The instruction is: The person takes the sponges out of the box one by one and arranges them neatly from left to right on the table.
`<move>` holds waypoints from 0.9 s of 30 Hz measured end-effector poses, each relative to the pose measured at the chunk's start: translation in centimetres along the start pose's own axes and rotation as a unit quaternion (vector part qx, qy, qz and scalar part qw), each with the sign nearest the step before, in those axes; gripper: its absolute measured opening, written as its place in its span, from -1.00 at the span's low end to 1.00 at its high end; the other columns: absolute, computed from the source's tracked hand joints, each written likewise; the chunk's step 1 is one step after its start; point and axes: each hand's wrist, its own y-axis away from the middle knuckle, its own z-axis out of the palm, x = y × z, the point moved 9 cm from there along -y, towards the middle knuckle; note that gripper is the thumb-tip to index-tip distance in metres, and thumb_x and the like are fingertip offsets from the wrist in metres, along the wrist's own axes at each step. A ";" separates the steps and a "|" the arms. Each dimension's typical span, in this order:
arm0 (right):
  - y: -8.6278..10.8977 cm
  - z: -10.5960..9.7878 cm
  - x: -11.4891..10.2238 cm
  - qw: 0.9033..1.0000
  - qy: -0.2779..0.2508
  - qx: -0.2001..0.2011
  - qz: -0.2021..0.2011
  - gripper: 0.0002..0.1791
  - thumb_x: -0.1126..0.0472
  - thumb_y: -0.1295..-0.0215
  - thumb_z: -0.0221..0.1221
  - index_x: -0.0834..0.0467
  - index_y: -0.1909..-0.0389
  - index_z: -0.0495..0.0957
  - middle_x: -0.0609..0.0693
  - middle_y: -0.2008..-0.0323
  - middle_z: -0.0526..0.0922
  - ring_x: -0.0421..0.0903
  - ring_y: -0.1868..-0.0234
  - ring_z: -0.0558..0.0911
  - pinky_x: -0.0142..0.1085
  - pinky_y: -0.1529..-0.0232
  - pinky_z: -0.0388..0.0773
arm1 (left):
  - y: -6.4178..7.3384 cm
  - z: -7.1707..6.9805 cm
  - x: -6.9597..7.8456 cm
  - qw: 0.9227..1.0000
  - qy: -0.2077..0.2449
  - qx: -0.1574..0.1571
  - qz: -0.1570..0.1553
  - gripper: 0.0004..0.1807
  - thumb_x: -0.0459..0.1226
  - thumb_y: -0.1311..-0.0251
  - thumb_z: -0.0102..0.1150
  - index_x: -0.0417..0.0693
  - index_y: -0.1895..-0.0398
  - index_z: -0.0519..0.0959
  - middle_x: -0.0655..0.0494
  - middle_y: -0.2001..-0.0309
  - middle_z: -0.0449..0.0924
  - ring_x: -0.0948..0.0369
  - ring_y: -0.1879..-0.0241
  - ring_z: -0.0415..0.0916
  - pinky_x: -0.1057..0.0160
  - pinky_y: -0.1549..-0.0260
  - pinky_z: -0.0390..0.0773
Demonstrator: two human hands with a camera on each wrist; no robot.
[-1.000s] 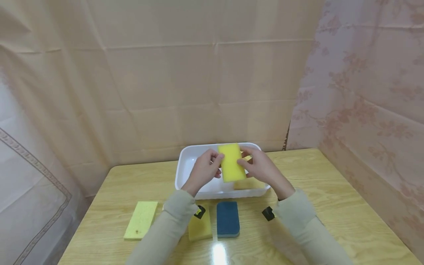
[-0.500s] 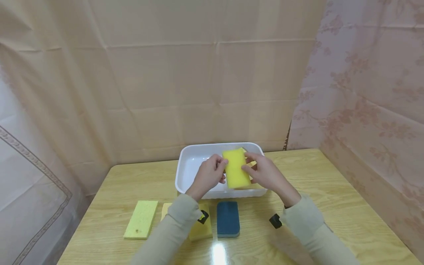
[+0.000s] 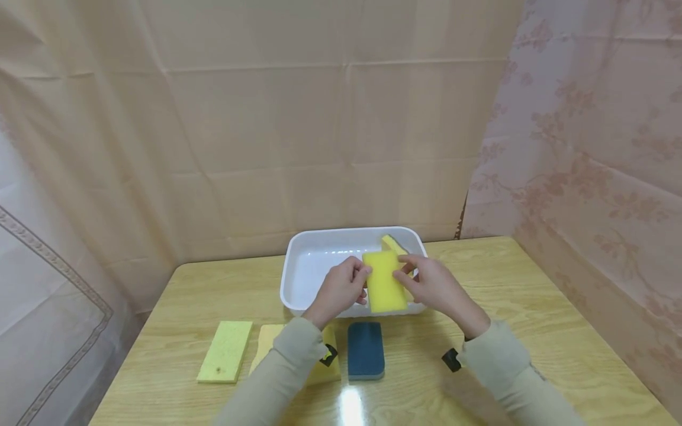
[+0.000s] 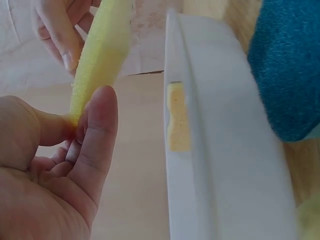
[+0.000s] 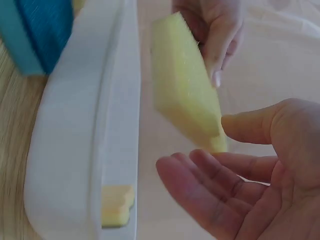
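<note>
A bright yellow rectangular sponge (image 3: 385,283) is held up over the front of a white plastic tub (image 3: 311,266). My left hand (image 3: 341,287) pinches its left edge between thumb and fingers. At the opposite edge my right hand (image 3: 434,284) pinches it too, thumb on the face toward me. The left wrist view shows the sponge (image 4: 100,55) edge-on, clear of the tub wall. Inside the tub, at its right end, lies another yellow sponge (image 3: 391,241), partly hidden behind the held one. A wavy-edged sponge (image 5: 116,205) shows past the rim in the right wrist view.
In front of the tub lie a dark blue sponge (image 3: 366,350), a flat pale yellow-green sponge (image 3: 225,352), a pale orange one (image 3: 266,340) and a yellow one (image 3: 327,373). My left sleeve partly covers the last two. A curtain (image 3: 319,148) hangs behind the wooden table (image 3: 533,296).
Both hands have brought the yellow sponge toward me and slightly right, still pinched at both edges. More of the sponge inside the tub now shows.
</note>
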 end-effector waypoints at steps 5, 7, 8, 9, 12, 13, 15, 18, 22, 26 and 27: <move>0.2 0.1 0.7 0.999 0.039 0.001 0.003 -0.69 0.09 -0.45 0.22 0.26 0.06 0.68 0.05 0.28 0.69 -0.16 0.50 0.55 -0.30 0.49 0.54 | 0.1 0.2 -0.5 1.000 -0.014 -0.002 0.003 -0.82 -0.16 -0.50 0.10 -0.08 0.22 0.48 0.02 0.46 0.53 0.17 0.58 0.58 0.20 0.49 0.65; 0.4 0.3 1.1 0.999 0.032 -0.013 0.002 -0.74 0.09 -0.46 0.21 0.22 0.13 0.69 0.01 0.32 0.69 -0.16 0.53 0.55 -0.30 0.52 0.56 | 0.2 0.5 -0.6 1.000 -0.015 -0.007 0.003 -0.82 -0.16 -0.50 0.09 -0.08 0.21 0.48 0.01 0.45 0.54 0.17 0.58 0.59 0.24 0.50 0.64; 0.4 0.5 1.2 0.999 0.025 -0.022 -0.003 -0.75 0.09 -0.47 0.20 0.22 0.16 0.68 0.00 0.32 0.68 -0.17 0.55 0.56 -0.29 0.54 0.57 | 0.2 0.6 -0.7 1.000 -0.013 -0.009 0.003 -0.82 -0.16 -0.50 0.09 -0.08 0.21 0.49 0.01 0.44 0.55 0.17 0.57 0.59 0.24 0.49 0.65; 0.5 0.6 1.3 0.999 0.018 -0.032 -0.003 -0.76 0.09 -0.47 0.20 0.20 0.18 0.67 -0.01 0.33 0.68 -0.17 0.57 0.55 -0.29 0.55 0.58 | 0.3 0.7 -0.7 1.000 -0.013 -0.011 0.005 -0.82 -0.16 -0.50 0.09 -0.08 0.21 0.49 0.01 0.43 0.55 0.16 0.58 0.59 0.24 0.49 0.66; 0.7 0.9 1.7 0.998 0.002 -0.061 -0.013 -0.76 0.07 -0.49 0.19 0.19 0.21 0.65 -0.01 0.35 0.67 -0.17 0.56 0.55 -0.30 0.56 0.60 | 0.5 1.1 -0.9 1.000 -0.006 -0.018 0.003 -0.83 -0.17 -0.51 0.09 -0.08 0.21 0.49 0.00 0.40 0.56 0.17 0.58 0.58 0.24 0.49 0.67; 0.7 0.9 1.8 0.997 -0.002 -0.070 -0.013 -0.75 0.07 -0.49 0.18 0.18 0.22 0.64 -0.01 0.37 0.66 -0.17 0.56 0.55 -0.29 0.56 0.59 | 0.6 1.3 -0.9 1.000 -0.001 -0.021 0.004 -0.83 -0.17 -0.51 0.09 -0.08 0.21 0.49 0.00 0.40 0.56 0.18 0.58 0.57 0.24 0.49 0.67; 0.9 0.9 2.1 0.996 -0.008 -0.088 -0.008 -0.75 0.04 -0.50 0.17 0.16 0.25 0.63 -0.02 0.42 0.63 -0.16 0.57 0.53 -0.29 0.55 0.58 | 0.8 1.7 -0.9 1.000 0.000 -0.025 0.007 -0.82 -0.17 -0.51 0.08 -0.08 0.22 0.49 0.02 0.42 0.54 0.20 0.58 0.55 0.25 0.51 0.67; 1.2 0.8 2.4 0.994 -0.012 -0.112 -0.005 -0.73 0.02 -0.50 0.17 0.13 0.29 0.64 -0.05 0.51 0.59 -0.15 0.61 0.51 -0.27 0.55 0.54 | 1.0 2.3 -1.0 0.999 0.001 -0.035 0.011 -0.82 -0.16 -0.51 0.08 -0.08 0.22 0.50 0.03 0.48 0.51 0.21 0.59 0.53 0.25 0.53 0.67; 1.7 0.9 2.4 0.990 -0.014 -0.139 -0.015 -0.66 -0.02 -0.50 0.16 0.13 0.39 0.63 -0.06 0.59 0.55 -0.17 0.64 0.48 -0.28 0.60 0.51 | 1.3 3.0 -1.3 0.999 -0.008 -0.050 0.015 -0.80 -0.14 -0.50 0.10 -0.08 0.20 0.52 0.06 0.50 0.53 0.20 0.58 0.56 0.24 0.53 0.65; 2.2 1.2 2.7 0.987 -0.011 -0.158 -0.020 -0.61 -0.02 -0.50 0.15 0.14 0.47 0.58 -0.07 0.66 0.50 -0.20 0.67 0.44 -0.30 0.64 0.47 | 1.7 3.6 -1.5 0.997 -0.022 -0.064 0.024 -0.77 -0.10 -0.49 0.12 -0.08 0.19 0.56 0.08 0.48 0.56 0.20 0.56 0.57 0.25 0.53 0.63; 2.3 1.2 2.8 0.987 -0.009 -0.161 -0.021 -0.60 -0.01 -0.51 0.15 0.15 0.49 0.58 -0.07 0.66 0.49 -0.20 0.67 0.43 -0.31 0.64 0.47 | 1.8 3.7 -1.5 0.997 -0.027 -0.067 0.027 -0.76 -0.09 -0.48 0.12 -0.08 0.20 0.57 0.08 0.49 0.57 0.20 0.56 0.57 0.25 0.53 0.62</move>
